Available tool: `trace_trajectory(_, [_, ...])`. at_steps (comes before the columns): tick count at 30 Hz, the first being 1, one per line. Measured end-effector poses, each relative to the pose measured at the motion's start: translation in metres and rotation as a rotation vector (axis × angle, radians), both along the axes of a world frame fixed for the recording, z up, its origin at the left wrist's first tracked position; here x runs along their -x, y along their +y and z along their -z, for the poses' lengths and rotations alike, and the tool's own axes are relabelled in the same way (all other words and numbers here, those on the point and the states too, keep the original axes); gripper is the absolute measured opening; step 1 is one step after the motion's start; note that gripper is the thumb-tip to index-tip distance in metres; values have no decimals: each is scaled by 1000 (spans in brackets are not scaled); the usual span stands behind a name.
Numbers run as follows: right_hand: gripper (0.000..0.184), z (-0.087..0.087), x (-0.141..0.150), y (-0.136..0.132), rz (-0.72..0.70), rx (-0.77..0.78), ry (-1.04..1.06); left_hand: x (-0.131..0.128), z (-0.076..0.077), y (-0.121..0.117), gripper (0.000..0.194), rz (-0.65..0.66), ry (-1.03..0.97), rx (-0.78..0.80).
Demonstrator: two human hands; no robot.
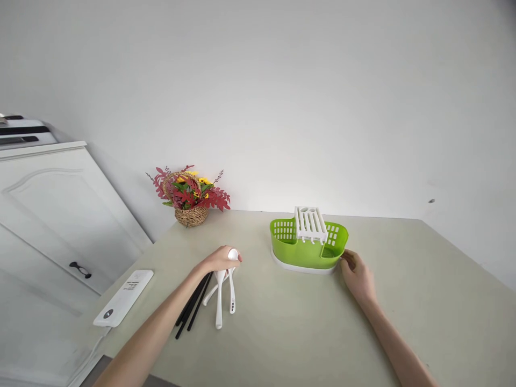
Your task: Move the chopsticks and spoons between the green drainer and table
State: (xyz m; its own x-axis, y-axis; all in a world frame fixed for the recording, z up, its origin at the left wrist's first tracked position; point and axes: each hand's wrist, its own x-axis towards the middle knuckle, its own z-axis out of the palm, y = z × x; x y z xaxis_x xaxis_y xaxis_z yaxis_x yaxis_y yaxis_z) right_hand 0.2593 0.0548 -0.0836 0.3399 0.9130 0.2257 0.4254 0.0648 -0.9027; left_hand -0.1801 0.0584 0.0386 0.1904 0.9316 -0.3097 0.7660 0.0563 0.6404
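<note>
Near the middle of the table, my left hand (221, 259) is closed around the upper ends of the white spoons. One spoon's bowl (233, 254) shows between the fingers, and the spoon handles (219, 309) point back toward me; the other bowls are hidden. Beside them, partly under my left wrist, lie several black chopsticks (192, 305). My right hand (358, 277) has curled fingers against the right end of the green plastic basket (308, 254), low by its white base. Its fingertips are partly hidden. Across the basket's top sits a white slotted rack (311, 223) with small hooks.
A wicker basket (191, 217) of red and yellow flowers stands at the back left, near the wall. A white power strip-like box (126, 298) with a cable lies along the table's left edge. Beyond that edge is a white cabinet (48, 215).
</note>
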Motion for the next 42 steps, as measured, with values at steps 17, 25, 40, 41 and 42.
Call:
trace_trajectory(17, [46,-4,0,-3,-3,-9,0,-10,8,-17,34,-50,57,-216])
trace_trajectory(25, [45,-5,1,-3,-11,-21,6,-22,6,-23,22,-12,101,-362])
trace_trajectory(40, [44,-6,-1,-5,-8,-11,-7,-38,22,-28,20,-63,304,-556])
trace_trajectory(41, [44,-6,-2,-5,-10,-10,-5,-39,23,-29,20,-52,334,-581])
trace_trajectory(42, [44,-6,-2,-5,-12,-10,-3,-40,24,-30,21,-44,354,-604])
